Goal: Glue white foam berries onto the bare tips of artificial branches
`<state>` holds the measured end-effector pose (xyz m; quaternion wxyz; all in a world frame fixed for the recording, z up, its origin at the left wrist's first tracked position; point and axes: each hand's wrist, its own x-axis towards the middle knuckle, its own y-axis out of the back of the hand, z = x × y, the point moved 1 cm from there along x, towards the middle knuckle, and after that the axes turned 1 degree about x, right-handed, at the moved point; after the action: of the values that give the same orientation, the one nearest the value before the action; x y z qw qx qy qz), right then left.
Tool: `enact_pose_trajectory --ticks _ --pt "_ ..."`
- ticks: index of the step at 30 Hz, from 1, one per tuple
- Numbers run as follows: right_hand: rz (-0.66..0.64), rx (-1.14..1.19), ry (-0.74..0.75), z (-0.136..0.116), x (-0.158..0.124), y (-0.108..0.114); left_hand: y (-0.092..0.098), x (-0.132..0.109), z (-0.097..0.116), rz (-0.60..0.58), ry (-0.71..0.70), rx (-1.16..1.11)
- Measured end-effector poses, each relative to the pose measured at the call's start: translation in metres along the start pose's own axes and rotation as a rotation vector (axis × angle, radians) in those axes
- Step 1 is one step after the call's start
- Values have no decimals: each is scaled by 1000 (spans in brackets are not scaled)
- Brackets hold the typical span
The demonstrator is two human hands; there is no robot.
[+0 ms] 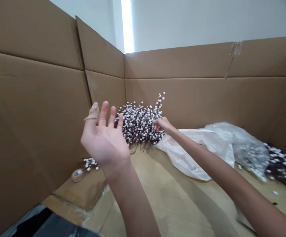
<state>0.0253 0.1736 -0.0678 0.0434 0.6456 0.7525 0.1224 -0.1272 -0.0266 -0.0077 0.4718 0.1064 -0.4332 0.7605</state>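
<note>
My left hand (105, 136) is raised with the palm turned up and fingers spread, holding nothing. A beige bandage-like wrap (93, 113) covers one of its digits. At the back corner lies a thick pile of white-berry stems (138, 123) with dark twigs. My right hand (163, 125) is closed at the right side of this pile, its fingertips pinched. From that pinch a white-berry stem (160, 100) appears to rise, standing above the others. Its lower end is hidden among the pile.
Tall cardboard walls (177, 64) enclose the cardboard-covered surface (155, 184). A white plastic bag (189, 158) and a clear bag (249, 148) with berries lie under and beyond my right forearm. More berry stems (284, 164) lie far right. A tape roll (77, 175) sits left.
</note>
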Motion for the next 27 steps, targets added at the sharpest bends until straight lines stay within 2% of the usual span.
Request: enact_pose_trajectory --ticks 4,8,11,17,20,24,27 --pt "20 -70 -30 -9 41 -31 15 3 2 -48 -59 24" --pt "-16 -106 -55 -18 68 -64 34 8 2 -113 -157 132" --pt "-63 -100 -70 -25 79 -89 44 9 0 -97 -187 184" --pt "-151 -37 -131 -33 87 -134 53 11 -2 -66 -149 166" --pt "-173 5 -182 -29 91 -147 58 12 -2 -74 -165 184" --pt "-191 68 -246 -18 102 -147 58 13 -2 -62 -124 89" --pt "-211 126 -278 -10 111 -141 47 12 2 76 -44 -108"
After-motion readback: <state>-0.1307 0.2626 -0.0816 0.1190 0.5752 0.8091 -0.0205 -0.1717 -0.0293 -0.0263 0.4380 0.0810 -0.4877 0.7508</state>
